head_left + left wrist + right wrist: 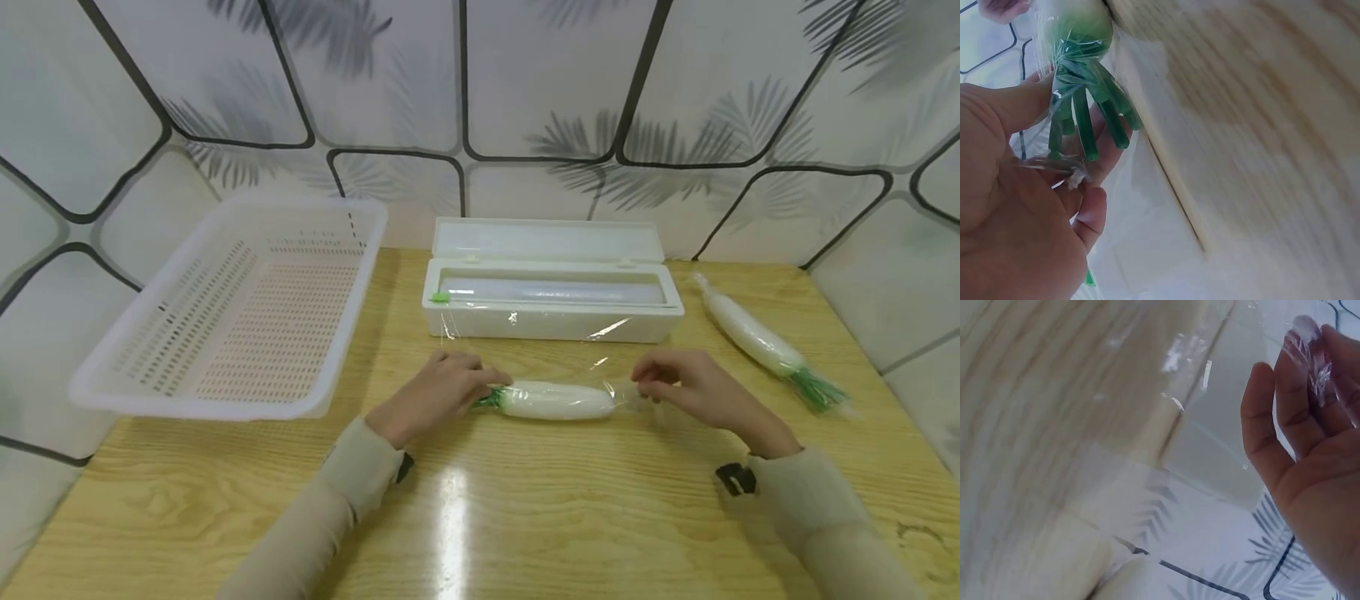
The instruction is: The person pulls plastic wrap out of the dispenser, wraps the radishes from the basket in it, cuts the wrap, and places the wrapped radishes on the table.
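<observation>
A white radish [558, 401] with short-cut green stalks [1088, 103] lies crosswise on the table in clear plastic wrap. My left hand [448, 390] is at its stalk end, thumb and fingers pinching the wrapped stalks in the left wrist view. At the radish's other tip, my right hand [686, 390] pinches a gathered twist of plastic wrap [1313, 362]. Behind the radish stands a white wrap dispenser [555, 323], lid raised, with a roll of film [555, 290] inside. Glints of clear film show over its front and down towards the radish.
A second wrapped radish [753, 333] lies at the right, its green stalks towards me. On the left stands a white perforated basket [341, 333]. A green slider [440, 297] sits at the dispenser's left end. The patterned wall [525, 100] rises behind the wooden table [555, 517].
</observation>
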Demonstrator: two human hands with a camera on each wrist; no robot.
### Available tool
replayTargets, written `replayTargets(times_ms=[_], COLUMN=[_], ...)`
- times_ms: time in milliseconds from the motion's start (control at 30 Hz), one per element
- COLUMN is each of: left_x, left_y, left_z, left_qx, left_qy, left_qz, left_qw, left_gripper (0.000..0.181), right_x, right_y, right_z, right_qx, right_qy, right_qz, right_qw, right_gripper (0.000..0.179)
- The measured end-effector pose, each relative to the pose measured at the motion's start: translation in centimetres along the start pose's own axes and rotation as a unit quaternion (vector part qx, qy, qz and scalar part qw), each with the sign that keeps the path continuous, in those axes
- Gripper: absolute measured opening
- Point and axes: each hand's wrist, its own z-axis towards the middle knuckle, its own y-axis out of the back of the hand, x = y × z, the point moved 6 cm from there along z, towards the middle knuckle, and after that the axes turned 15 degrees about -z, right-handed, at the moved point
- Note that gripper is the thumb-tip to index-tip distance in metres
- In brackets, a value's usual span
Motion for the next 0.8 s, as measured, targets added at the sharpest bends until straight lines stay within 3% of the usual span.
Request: replayTargets(times_ms=[133,233,333,533,633,700,800], left_x=[0.1,0.2,0.3,0.6,0.8,1.0,1.1], left_y=[0.0,-0.1,-0.2,-0.1,-0.1,0.0,0.1], left_z=[0.1,0.3,0.5,0.4,0.4,0.4,0.6], left_qx=[0.002,0.009,0.018,0.022,0.019,0.016,0.012], left_qy=[0.005,0.011,0.024,0.043,0.035,0.025,-0.001], left_qz=[-0.013,-0.031,-0.053,-0.082,-0.096,-0.109,-0.132], left_qw=[0.9999,0.9994,0.9981,0.9955,0.9946,0.9936,0.9911], left_gripper=[0.028,0.028,0.030,0.035,0.031,0.029,0.026], right_x=[-0.8,-1.1,-1.0,-0.4,-0.3,-0.1,0.9], right_y=[-1.5,-2.5,-2.8,-2.7,-2.5,-2.1,-1.3], right_z=[0.7,1.0,1.1,1.1,1.0,1.0,0.9], right_qx=[0.040,0.067,0.064,0.068,0.085,0.070,0.003], right_qy=[-0.032,-0.034,-0.013,0.073,0.062,0.035,0.017], right_qz=[-0.016,-0.043,-0.057,-0.076,-0.083,-0.112,-0.162], right_qw=[0.9986,0.9963,0.9963,0.9921,0.9909,0.9906,0.9866], right_gripper=[0.014,0.018,0.021,0.018,0.021,0.024,0.027])
